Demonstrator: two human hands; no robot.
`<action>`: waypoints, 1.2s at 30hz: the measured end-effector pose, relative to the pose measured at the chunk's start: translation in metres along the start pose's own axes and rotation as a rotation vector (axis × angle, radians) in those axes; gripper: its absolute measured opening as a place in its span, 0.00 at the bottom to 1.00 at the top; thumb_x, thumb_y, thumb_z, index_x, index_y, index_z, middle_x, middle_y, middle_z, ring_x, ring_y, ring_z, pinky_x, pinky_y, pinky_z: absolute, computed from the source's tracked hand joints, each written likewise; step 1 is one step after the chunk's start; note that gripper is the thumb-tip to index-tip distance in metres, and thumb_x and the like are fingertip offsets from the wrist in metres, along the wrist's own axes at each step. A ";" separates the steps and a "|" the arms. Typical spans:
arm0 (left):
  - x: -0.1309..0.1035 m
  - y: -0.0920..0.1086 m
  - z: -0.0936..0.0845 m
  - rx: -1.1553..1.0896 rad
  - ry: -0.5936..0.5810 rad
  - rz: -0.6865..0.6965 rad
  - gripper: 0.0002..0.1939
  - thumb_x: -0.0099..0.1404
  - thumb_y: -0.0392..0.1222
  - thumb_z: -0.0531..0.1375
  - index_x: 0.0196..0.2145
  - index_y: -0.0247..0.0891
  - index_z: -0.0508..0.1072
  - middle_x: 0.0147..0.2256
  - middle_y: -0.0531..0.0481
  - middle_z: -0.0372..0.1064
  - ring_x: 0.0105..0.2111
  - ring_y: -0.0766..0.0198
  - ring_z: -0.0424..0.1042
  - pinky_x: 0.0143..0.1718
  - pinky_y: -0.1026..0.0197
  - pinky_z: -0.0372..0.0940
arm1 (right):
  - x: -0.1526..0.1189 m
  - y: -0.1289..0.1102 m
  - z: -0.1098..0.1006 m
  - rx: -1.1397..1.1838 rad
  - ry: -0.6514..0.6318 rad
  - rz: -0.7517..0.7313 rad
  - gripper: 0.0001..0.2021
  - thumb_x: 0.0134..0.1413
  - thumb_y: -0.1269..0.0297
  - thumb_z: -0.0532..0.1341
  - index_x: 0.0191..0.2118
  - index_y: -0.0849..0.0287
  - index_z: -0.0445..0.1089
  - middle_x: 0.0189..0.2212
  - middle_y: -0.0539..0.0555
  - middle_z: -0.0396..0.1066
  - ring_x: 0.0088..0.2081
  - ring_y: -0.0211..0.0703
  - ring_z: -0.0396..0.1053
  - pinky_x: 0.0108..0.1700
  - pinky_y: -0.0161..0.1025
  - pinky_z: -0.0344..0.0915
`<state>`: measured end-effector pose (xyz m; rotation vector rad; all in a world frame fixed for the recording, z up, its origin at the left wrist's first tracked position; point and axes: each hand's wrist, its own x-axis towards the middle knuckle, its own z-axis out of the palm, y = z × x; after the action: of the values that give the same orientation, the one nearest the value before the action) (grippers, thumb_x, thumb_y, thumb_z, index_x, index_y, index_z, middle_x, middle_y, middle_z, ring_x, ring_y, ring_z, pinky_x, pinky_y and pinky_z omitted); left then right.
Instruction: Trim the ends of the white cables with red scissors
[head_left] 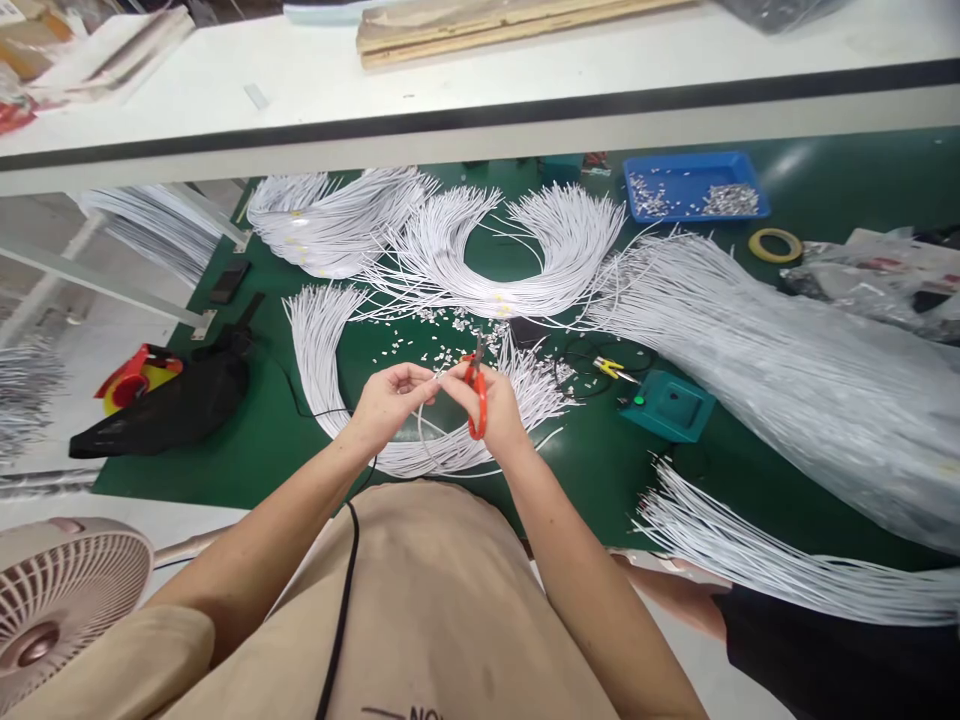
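My left hand (391, 402) pinches a thin white cable (422, 425) near its end, which hangs down from the fingers. Orange-handled scissors (477, 400) are held in my right hand (491, 405), blades pointing away from me. The fingertips of both hands meet at the cable end; the exact tip is too small to make out. Beneath the hands lies a curved bundle of white cables (315, 350) on the green table mat (225, 460). Many small white and silvery pieces (420, 345) are scattered just beyond the hands.
More white cable bundles (502, 290) lie behind and at right. A blue tray (694, 190) holds small metal pieces. Yellow-handled pliers (611, 367) are by a teal box (667, 405). A tape roll (775, 245), black bag (172, 405) and fan (67, 610) flank the workspace, below a white shelf (480, 90).
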<state>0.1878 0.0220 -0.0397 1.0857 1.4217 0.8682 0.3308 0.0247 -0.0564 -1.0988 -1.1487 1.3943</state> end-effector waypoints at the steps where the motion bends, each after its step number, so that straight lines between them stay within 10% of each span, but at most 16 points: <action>1: 0.000 0.000 0.000 0.003 0.013 -0.006 0.16 0.47 0.48 0.66 0.29 0.34 0.72 0.25 0.51 0.70 0.25 0.66 0.68 0.30 0.63 0.62 | 0.001 0.000 0.000 0.048 0.044 0.034 0.12 0.47 0.56 0.58 0.23 0.60 0.66 0.21 0.47 0.62 0.25 0.34 0.60 0.31 0.34 0.59; 10: 0.002 0.003 -0.006 -0.007 -0.173 -0.045 0.17 0.49 0.47 0.65 0.35 0.34 0.72 0.32 0.47 0.72 0.34 0.61 0.72 0.41 0.57 0.64 | 0.009 0.010 0.002 -0.106 0.121 0.051 0.09 0.44 0.59 0.60 0.28 0.60 0.71 0.25 0.50 0.70 0.29 0.38 0.66 0.34 0.35 0.62; 16: 0.007 -0.008 -0.015 -0.045 -0.181 -0.073 0.21 0.49 0.43 0.66 0.40 0.36 0.69 0.38 0.46 0.69 0.39 0.57 0.72 0.43 0.55 0.64 | 0.005 -0.007 -0.005 -0.323 0.464 -0.190 0.11 0.51 0.63 0.55 0.37 0.60 0.71 0.34 0.53 0.69 0.36 0.39 0.66 0.41 0.36 0.62; 26: 0.007 -0.006 -0.008 -0.098 -0.217 -0.067 0.29 0.41 0.38 0.69 0.43 0.37 0.65 0.37 0.50 0.68 0.30 0.66 0.70 0.34 0.62 0.66 | 0.013 0.003 0.008 -0.434 -0.047 -0.093 0.09 0.46 0.61 0.59 0.32 0.58 0.73 0.28 0.49 0.70 0.30 0.35 0.66 0.32 0.31 0.60; 36: 0.008 -0.005 -0.012 -0.074 -0.128 -0.060 0.28 0.41 0.40 0.69 0.41 0.35 0.67 0.26 0.54 0.70 0.28 0.65 0.71 0.35 0.61 0.65 | 0.012 0.008 0.010 -0.355 0.023 0.026 0.09 0.42 0.59 0.61 0.29 0.59 0.73 0.27 0.50 0.71 0.29 0.36 0.65 0.30 0.32 0.59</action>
<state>0.1754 0.0290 -0.0455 1.0202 1.2992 0.7884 0.3187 0.0355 -0.0641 -1.3779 -1.4044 1.2206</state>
